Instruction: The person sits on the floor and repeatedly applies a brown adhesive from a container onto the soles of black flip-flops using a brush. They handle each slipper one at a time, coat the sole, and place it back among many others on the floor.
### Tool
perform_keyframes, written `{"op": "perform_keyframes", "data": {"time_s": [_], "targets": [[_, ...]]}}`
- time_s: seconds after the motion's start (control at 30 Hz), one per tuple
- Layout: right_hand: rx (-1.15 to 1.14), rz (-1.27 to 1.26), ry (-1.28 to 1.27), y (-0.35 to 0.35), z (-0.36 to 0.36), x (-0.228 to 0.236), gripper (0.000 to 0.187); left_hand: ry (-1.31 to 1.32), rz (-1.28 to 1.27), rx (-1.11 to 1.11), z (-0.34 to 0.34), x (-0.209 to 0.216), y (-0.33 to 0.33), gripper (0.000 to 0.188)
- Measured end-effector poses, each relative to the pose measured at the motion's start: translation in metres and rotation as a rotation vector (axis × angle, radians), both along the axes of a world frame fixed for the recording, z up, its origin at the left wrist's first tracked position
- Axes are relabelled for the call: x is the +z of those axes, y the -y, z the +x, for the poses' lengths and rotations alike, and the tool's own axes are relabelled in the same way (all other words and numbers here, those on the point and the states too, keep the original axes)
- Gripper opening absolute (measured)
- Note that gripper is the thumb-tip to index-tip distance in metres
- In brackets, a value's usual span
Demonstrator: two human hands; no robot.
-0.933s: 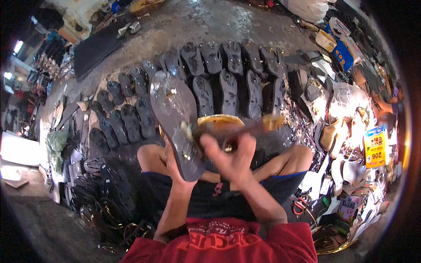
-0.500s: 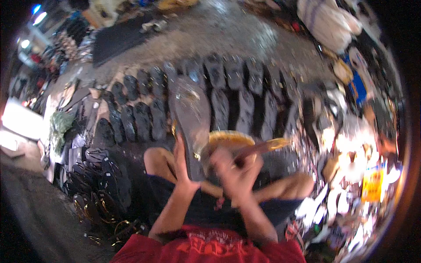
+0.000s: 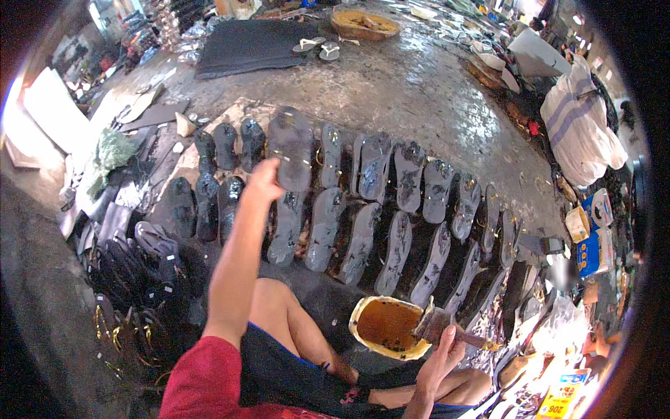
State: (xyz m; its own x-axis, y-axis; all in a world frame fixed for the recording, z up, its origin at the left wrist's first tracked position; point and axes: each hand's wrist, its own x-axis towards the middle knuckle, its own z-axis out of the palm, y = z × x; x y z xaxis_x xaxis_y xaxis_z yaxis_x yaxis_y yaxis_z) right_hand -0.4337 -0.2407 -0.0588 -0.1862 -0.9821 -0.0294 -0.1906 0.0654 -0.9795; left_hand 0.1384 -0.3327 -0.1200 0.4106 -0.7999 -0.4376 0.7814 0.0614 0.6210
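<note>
My left arm stretches forward, and my left hand grips the near left edge of a dark flip-flop sole with thin light marks. That sole is over the far row of soles; whether it touches the floor, I cannot tell. Low on the right, my right hand is closed round the handle of a broad flat brush. The brush head rests at the right rim of a yellowish tub holding amber-brown liquid, which looks like glue. My crossed legs are beside the tub.
Two rows of dark soles lie across the floor ahead, many with shiny patches. Finished-looking sandals pile up at the left. A white sack stands far right, scraps and a yellow box nearer. A black mat lies far off.
The sole in my left hand has gone from above my lap out to the far row. My right hand has moved right and down, bringing the brush to the tub. The view has shifted.
</note>
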Motion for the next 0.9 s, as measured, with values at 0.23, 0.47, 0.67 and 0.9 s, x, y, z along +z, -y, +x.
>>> {"op": "perform_keyframes", "data": {"time_s": [0.23, 0.47, 0.67, 0.9], "targets": [[-0.086, 0.003, -0.069, 0.023, -0.005, 0.010, 0.037, -0.283, 0.095, 0.184, -0.089, -0.076, 0.121, 0.036], [0.086, 0.012, -0.638, 0.026, -0.031, 0.019, 0.061, 0.798, 0.131, 0.089, -0.217, 0.015, -0.122, 0.044], [0.013, -0.211, -0.617, -0.006, -0.028, 0.084, 0.057, 2.017, 1.279, 0.557, -0.175, 0.103, -0.428, 0.064], [0.454, -0.219, -0.534, -0.018, 0.015, 0.035, 0.015, 1.712, 1.763, 0.452, -0.119, 0.083, -0.675, 0.083]]}}
